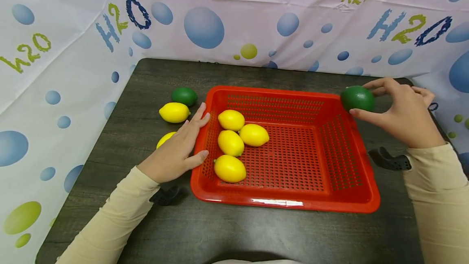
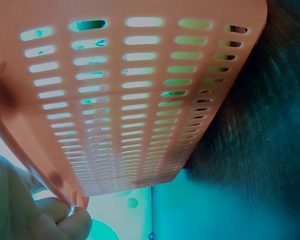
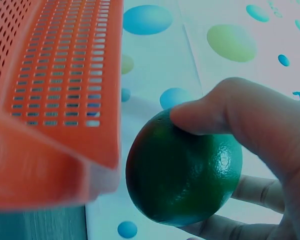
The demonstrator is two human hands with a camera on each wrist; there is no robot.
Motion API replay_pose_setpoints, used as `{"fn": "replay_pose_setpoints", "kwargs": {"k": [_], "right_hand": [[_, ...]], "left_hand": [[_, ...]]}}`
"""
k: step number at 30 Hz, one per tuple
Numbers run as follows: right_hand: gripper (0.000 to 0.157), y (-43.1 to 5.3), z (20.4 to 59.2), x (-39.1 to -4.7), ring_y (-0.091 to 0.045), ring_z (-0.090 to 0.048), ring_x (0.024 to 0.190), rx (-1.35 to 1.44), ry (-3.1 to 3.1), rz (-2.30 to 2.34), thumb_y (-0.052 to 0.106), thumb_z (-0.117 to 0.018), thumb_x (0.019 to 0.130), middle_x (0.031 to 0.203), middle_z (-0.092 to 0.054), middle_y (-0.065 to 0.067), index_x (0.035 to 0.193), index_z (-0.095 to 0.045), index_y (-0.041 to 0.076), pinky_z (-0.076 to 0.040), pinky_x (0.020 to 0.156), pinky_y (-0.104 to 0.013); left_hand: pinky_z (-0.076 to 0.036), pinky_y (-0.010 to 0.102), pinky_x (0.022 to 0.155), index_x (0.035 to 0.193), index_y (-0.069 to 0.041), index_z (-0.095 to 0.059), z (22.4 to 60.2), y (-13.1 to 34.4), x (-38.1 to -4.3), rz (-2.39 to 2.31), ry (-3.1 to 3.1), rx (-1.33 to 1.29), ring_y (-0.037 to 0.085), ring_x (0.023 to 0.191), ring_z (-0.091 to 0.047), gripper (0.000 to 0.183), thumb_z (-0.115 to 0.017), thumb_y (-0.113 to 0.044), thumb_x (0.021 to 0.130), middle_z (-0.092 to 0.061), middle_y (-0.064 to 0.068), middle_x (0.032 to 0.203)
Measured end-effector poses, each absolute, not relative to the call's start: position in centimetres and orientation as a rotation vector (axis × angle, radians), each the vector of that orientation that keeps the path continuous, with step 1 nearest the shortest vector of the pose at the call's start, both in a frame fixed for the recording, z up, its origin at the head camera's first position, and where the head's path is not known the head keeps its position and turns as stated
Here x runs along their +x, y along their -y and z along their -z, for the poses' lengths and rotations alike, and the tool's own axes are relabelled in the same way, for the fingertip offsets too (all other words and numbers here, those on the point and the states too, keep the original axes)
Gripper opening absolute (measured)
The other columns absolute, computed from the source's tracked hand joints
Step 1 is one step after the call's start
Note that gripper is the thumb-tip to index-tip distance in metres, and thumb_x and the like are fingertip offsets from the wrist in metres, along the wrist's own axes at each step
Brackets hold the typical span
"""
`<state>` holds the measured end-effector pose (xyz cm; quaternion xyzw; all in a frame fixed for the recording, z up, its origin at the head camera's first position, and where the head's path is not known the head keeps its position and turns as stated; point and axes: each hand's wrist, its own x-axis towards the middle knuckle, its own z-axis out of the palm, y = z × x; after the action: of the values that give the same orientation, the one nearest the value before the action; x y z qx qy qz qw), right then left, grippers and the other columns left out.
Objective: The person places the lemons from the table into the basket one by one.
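Observation:
My right hand (image 1: pixel 406 113) pinches a green lime (image 1: pixel 357 99) between thumb and fingers, over the far right corner of a red plastic basket (image 1: pixel 286 203). In the right wrist view the lime (image 3: pixel 182 170) is beside the basket's perforated wall (image 3: pixel 60 75). With its fingers extended, my left hand (image 1: pixel 176 150) rests on the basket's left rim. Several yellow lemons (image 1: pixel 229 143) lie inside, towards the left. Outside the basket, near the left hand, are another lime (image 1: pixel 184 96), a lemon (image 1: pixel 174 112), and a second lemon (image 1: pixel 165 138) partly hidden by that hand.
The basket stands on a dark wood-grain table (image 1: pixel 256 235). Behind and to the left hangs a white sheet (image 1: pixel 249 23) printed with bubbles and lettering. Black straps (image 1: pixel 390 159) are at both wrists.

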<state>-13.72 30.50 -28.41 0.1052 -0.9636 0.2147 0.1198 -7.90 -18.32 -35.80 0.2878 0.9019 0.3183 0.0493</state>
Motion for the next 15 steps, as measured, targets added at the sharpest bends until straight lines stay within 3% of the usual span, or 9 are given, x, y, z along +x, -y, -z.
{"fn": "replay_pose_setpoints", "kwargs": {"k": [6,15], "right_hand": [[0.063,-29.3,28.2,-14.1,-0.048,-0.053,0.106,0.387,2.801,-0.628,0.024,-0.087,0.079,0.112,-0.063,-0.038,0.128,-0.058,-0.003,-0.008,0.101,-0.068],[0.061,-27.5,28.2,-14.4,-0.047,-0.052,0.108,0.483,2.797,-0.683,0.021,-0.089,0.078,0.112,-0.065,-0.033,0.127,-0.059,0.0,-0.009,0.1,-0.066]], "left_hand": [[-0.009,0.057,0.125,0.165,-0.007,-0.011,35.7,18.3,-7.9,-0.971,-2.747,0.869,0.022,0.158,-0.007,0.08,-0.055,-0.026,0.101,0.01,-0.001,0.172],[-0.008,0.056,0.126,0.165,-0.006,-0.01,35.6,18.2,-7.8,-0.97,-2.743,0.862,0.022,0.158,-0.007,0.081,-0.056,-0.026,0.101,0.01,-0.002,0.172]]}}
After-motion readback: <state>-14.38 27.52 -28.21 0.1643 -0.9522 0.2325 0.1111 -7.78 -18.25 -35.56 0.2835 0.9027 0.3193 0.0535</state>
